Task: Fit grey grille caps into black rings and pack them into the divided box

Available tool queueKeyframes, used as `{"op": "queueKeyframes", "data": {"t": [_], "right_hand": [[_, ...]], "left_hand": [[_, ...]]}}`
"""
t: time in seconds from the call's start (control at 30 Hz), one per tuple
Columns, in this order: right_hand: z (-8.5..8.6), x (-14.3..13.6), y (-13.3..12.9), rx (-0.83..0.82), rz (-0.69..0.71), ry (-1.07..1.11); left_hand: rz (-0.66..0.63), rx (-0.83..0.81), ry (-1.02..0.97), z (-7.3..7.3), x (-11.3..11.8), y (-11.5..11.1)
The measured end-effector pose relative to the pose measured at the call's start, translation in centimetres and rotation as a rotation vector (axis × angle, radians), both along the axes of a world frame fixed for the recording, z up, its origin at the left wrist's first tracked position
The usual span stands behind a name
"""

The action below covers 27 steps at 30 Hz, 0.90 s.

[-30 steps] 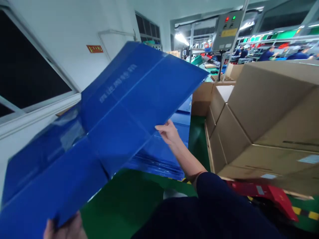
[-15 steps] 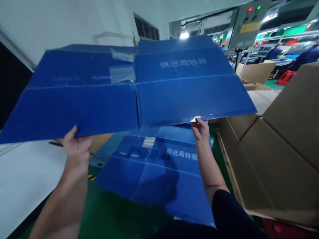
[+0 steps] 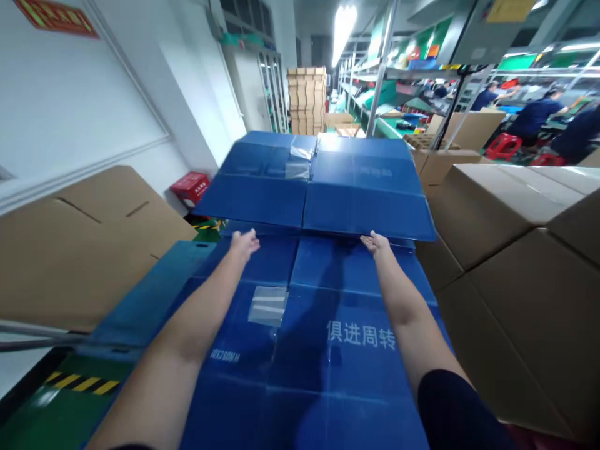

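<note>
A flattened blue box (image 3: pixel 262 200) with clear tape over its middle seam tilts above another flattened blue box (image 3: pixel 300 350), which bears white lettering and a taped patch. My left hand (image 3: pixel 245 245) reaches just short of the upper box's near edge, its fingers apart and empty. Close under that same edge, my right hand (image 3: pixel 375 242) is held palm up with loosely extended fingers. Whether its fingertips still touch the edge is hard to see. Both forearms stretch forward over the lower box.
Large brown cartons (image 3: pixel 506 300) stand along the right. A brown cardboard sheet (image 3: pixel 84 244) and a blue platform (image 3: pixel 145 294) are at left. Yellow-black floor tape (image 3: pixel 84 382) marks the green floor. Stacked cardboard (image 3: pixel 307 100) stands far ahead; people (image 3: pixel 534 115) sit at benches beyond.
The upper flattened box has moved forward and down, away from me, over the lower one. My hands have let their grip loosen and the fingers have opened. The view has shifted forward.
</note>
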State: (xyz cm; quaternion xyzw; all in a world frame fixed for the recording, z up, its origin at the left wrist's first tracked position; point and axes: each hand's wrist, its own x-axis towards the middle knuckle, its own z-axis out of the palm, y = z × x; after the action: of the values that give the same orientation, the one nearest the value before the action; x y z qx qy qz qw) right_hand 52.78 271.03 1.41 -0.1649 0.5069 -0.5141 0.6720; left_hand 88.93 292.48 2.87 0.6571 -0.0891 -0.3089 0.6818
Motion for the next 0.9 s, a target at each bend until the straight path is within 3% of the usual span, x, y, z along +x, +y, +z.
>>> {"op": "queueKeyframes", "data": {"t": [0.1,0.17,0.23,0.33,0.43,0.57,0.7,0.8,0.9], "right_hand": [[-6.2,1.3,-1.8,0.074,-0.072,0.113],[-9.2,1.8,-2.5,0.071,-0.126,0.162],[-10.9,2.3,-3.1,0.045,-0.168,0.191],[-11.7,3.2,-3.7,-0.008,-0.165,0.183],[-12.3,4.3,-3.4,-0.101,-0.189,0.209],[-14.6,4.7,-2.1,-0.282,-0.250,0.318],[-16.8,3.8,-1.7,-0.386,-0.199,0.362],[-17.2,3.4,-1.9,-0.411,-0.151,0.350],[-16.4,3.8,-1.9,-0.371,-0.129,0.318]], "left_hand": [[-0.031,0.142,-0.005,-8.4,-1.0,-0.2],[-0.037,0.159,-0.040,-11.9,-0.7,-0.2],[-0.028,0.147,-0.074,-13.7,0.2,-0.9],[-0.005,0.107,-0.107,-14.4,1.7,-2.9],[0.007,0.054,-0.095,-13.3,2.5,-6.3],[0.012,0.012,0.006,-11.4,3.7,-12.1],[0.042,0.009,0.100,-11.5,4.7,-16.8],[0.110,0.007,0.122,-12.7,4.8,-18.2],[0.150,0.018,0.095,-13.4,4.1,-17.6]]}}
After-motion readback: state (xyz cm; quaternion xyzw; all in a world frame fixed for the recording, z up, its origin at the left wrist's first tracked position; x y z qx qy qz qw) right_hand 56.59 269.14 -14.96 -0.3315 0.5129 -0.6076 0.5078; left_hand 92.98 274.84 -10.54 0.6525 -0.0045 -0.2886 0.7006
